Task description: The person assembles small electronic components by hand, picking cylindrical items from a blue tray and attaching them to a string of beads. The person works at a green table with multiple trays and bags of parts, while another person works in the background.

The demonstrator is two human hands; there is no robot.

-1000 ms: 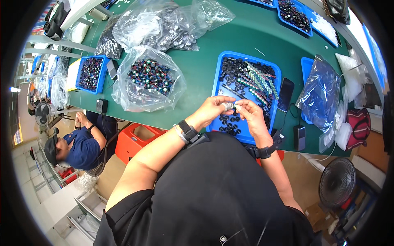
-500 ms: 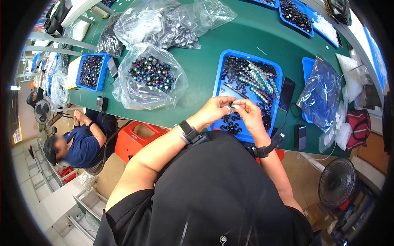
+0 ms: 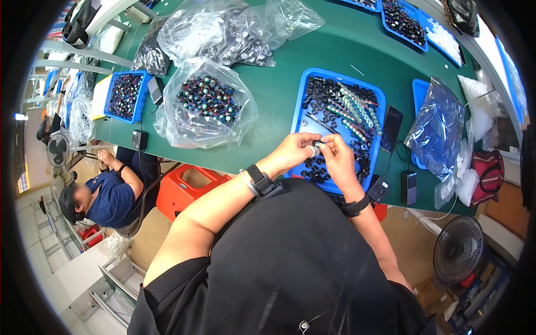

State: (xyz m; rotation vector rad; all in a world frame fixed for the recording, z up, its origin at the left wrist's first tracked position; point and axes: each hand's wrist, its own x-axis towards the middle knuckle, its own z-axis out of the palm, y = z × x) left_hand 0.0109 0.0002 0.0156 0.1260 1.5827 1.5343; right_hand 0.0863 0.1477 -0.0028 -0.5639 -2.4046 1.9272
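Note:
My left hand [image 3: 295, 151] and my right hand [image 3: 339, 158] meet over the near half of a blue tray [image 3: 298, 101]. Their fingertips pinch together on a small dark round part [image 3: 316, 143], mostly hidden by the fingers. Under and around them in the tray lie many loose black round parts [image 3: 318, 89]. Across the tray's far right lies a bundle of green, white and red strips [image 3: 360, 111], apart from both hands. A thin black stick [image 3: 322, 123] rests just beyond my fingertips.
Left of the tray stands an open clear bag [image 3: 206, 100] of wired parts. A phone [image 3: 392, 128] lies against the tray's right side. Further right are a plastic-covered blue tray [image 3: 419, 92] and a black power bank-like box [image 3: 408, 187]. A co-worker [image 3: 114, 195] sits at the left.
My hands stay together over the tray with fingers slightly shifted around the small part. The whole view has moved a little. The co-worker's hands have moved slightly.

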